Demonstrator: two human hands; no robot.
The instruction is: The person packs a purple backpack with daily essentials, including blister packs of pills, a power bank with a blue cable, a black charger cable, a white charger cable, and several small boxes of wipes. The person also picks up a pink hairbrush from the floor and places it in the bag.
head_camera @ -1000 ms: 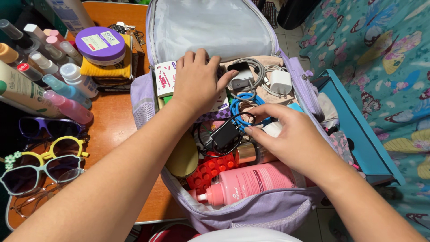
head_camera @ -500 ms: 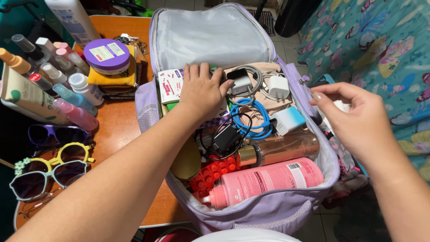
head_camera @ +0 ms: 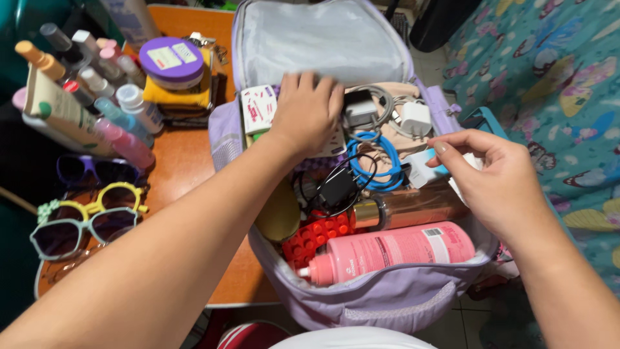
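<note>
An open lilac bag (head_camera: 387, 304) lies on a wooden table (head_camera: 187, 168), packed with things. My left hand (head_camera: 310, 113) rests palm down, fingers spread, on a white flat packet (head_camera: 258, 110) at the bag's back. My right hand (head_camera: 497, 181) hovers over the bag's right rim, fingers curled around a small white thing (head_camera: 476, 161) that is mostly hidden. Near its fingertips lie a blue cable coil (head_camera: 371, 161) and a white charger (head_camera: 416, 119). In front are a black adapter (head_camera: 336, 187), a copper bottle (head_camera: 413, 207), a pink bottle (head_camera: 394, 249) and a red bumpy piece (head_camera: 316, 236).
Left of the bag stand several cosmetic bottles and tubes (head_camera: 77, 84) and a purple-lidded jar (head_camera: 171, 61). Yellow and pale green sunglasses (head_camera: 84, 220) and a purple pair (head_camera: 90, 171) lie at the table's left. A butterfly-print bed cover (head_camera: 555, 77) fills the right side.
My right hand pulled out of the bag to the right with a small white thing, then came back over the bag's right rim. My left hand stayed on the white packet.
</note>
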